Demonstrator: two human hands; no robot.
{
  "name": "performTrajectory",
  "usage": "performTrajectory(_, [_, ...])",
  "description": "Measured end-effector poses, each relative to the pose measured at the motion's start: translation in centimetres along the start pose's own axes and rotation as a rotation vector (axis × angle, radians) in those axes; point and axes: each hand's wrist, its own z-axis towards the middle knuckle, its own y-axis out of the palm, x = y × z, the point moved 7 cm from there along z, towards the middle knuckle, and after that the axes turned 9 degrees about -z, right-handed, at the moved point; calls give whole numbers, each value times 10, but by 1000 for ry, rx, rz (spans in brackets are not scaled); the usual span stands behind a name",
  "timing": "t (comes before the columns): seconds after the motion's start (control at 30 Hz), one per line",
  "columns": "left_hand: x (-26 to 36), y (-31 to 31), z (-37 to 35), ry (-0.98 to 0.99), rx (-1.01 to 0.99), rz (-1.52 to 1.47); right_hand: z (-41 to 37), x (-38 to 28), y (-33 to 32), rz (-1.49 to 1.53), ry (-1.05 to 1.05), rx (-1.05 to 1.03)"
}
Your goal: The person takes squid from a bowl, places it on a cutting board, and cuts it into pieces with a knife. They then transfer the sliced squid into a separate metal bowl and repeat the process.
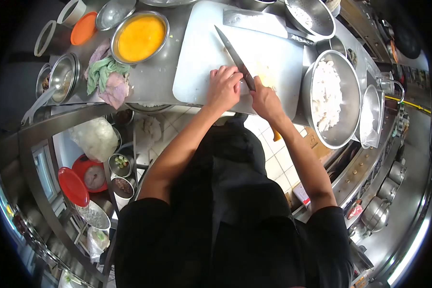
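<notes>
My right hand [266, 100] is wrapped round the handle of a long kitchen knife [234, 55], whose blade points away and to the left over a white cutting board [197, 53]. My left hand [224, 87] rests on the board just left of the blade, its fingers curled down. What lies under those fingertips is hidden. Finely chopped pale yellowish bits [268, 76] are spread on the board right of the knife. A cleaver [257, 21] with a dark handle lies along the board's far edge.
To the right stands a large steel bowl [353, 96] with white chopped pieces [326, 96]. A colander [317, 21] sits at the far right. On the left are a bowl of orange-yellow liquid [140, 38], crumpled cloths [105, 74] and a steel bowl [65, 79] with a ladle.
</notes>
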Motion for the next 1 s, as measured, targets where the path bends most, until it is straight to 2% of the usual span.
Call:
performTrajectory(0.1, [-3,-5,0,-22,23,-55,-11,15,-14,-61,-36,56])
performTrajectory(0.2, [-2,-9,-2,-47,26,-56,-38,25,-27,-50,43,12])
performTrajectory(0.33, [-1,-5,-1,-31,-5,26,-71,5,-46,-115,60,-105])
performTrajectory(0.5, [-1,-5,-1,-40,2,28,-103,10,-35,-85,42,-227])
performTrajectory(0.6, [-3,-5,-2,-43,31,24,-92,5,-23,-58,-23,-150])
performTrajectory(0.7, [-2,-7,-1,-43,25,30,-39,2,7,-59,-42,-1])
performTrajectory(0.77, [-2,-5,1,-38,1,25,-3,-11,4,-67,-92,34])
performTrajectory(0.87, [-3,-6,-1,-8,45,-15,12,-9,1,24,-105,25])
performTrajectory(1.0, [-4,-12,-2,-58,59,-26,-20,-1,-18,26,-27,-53])
